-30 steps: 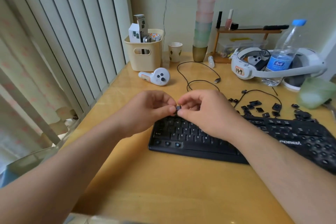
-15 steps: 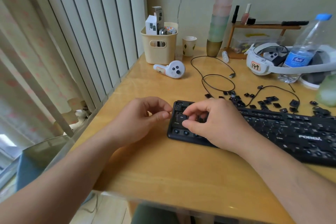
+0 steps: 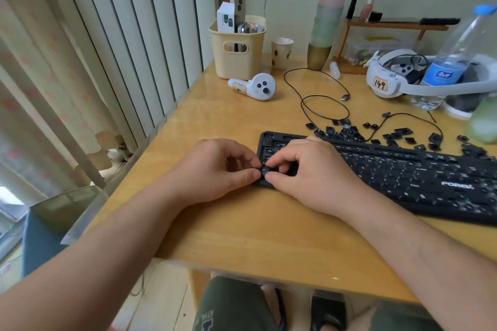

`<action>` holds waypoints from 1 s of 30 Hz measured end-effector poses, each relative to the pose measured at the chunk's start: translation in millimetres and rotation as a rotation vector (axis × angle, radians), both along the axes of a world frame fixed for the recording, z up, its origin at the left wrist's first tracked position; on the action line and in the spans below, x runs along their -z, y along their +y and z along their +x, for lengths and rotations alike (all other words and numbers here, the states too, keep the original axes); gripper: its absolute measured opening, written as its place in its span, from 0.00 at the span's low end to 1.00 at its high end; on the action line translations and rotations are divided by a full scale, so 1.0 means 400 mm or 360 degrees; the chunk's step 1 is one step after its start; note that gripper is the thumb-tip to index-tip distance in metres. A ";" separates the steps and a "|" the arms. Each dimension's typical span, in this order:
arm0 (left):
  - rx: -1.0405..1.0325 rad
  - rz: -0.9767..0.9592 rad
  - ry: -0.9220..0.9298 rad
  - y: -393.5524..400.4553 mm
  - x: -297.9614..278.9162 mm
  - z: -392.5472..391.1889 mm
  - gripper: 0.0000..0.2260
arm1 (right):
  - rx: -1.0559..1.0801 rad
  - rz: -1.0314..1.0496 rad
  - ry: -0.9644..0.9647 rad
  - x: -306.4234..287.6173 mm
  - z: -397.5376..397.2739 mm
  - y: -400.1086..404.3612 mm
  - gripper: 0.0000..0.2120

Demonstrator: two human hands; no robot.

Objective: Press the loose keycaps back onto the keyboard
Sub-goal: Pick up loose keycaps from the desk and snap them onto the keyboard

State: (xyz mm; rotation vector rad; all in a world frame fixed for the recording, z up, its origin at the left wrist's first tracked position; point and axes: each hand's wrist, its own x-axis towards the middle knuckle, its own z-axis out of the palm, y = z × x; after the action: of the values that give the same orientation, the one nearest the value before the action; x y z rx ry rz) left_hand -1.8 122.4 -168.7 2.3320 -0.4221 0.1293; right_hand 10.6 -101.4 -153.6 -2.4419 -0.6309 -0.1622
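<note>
A keycap (image 3: 263,169) (marked Ctrl) is pinched between the left hand (image 3: 215,169) and right hand (image 3: 309,169) at the keyboard's (image 3: 403,177) near-left corner; loose keycaps (image 3: 398,136) are scattered just beyond it.

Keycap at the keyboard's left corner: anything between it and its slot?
Nothing visible. The keycap sits at the keyboard's near-left corner, pinched by the left hand and right hand; fingers hide the slot beneath.
</note>
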 end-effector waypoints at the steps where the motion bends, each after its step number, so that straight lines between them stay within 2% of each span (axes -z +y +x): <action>1: 0.0001 0.0000 -0.0001 -0.002 0.000 0.000 0.03 | -0.0003 -0.0003 0.0002 0.002 0.000 -0.001 0.05; 18: 0.0049 -0.0158 0.0113 -0.006 0.003 0.008 0.02 | -0.0027 -0.0197 -0.0187 0.011 -0.004 -0.003 0.06; 27: 0.0047 -0.0243 0.0275 -0.010 -0.008 0.019 0.01 | 0.0176 0.0023 0.0274 -0.020 0.035 0.019 0.09; 30: 0.0007 -0.0203 0.0291 -0.012 -0.007 0.023 0.01 | 0.0206 -0.0119 0.0334 -0.036 0.045 0.023 0.14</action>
State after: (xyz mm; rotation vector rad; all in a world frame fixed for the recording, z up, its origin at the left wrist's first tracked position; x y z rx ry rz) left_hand 7.5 117.7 -165.7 2.1941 -0.3185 -0.0573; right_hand 28.8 -92.0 -139.2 -2.5293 -0.3932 0.0667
